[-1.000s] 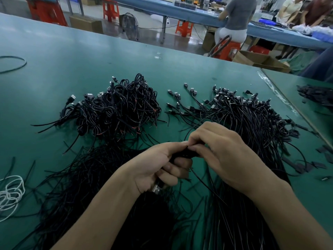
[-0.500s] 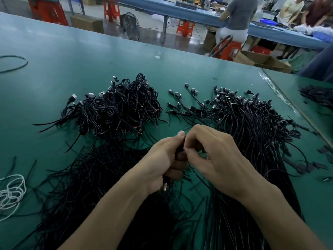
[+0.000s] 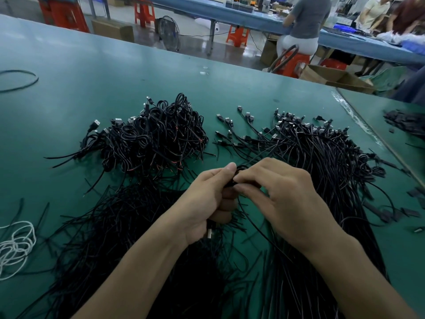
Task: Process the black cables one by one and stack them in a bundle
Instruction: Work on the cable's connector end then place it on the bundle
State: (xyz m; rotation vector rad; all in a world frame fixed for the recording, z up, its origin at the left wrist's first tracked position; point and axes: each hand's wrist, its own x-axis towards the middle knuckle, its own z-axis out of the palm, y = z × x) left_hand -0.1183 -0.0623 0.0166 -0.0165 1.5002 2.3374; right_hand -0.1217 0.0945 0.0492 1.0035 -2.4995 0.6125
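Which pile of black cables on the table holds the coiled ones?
The far left pile: its cables are looped and show red wire ends. The right pile lies in straight strands.

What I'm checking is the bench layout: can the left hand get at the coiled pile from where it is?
Probably yes. The left hand is just short of the coiled pile, with only loose cable ends between. It grips a cable that the right hand also pinches, which must let go.
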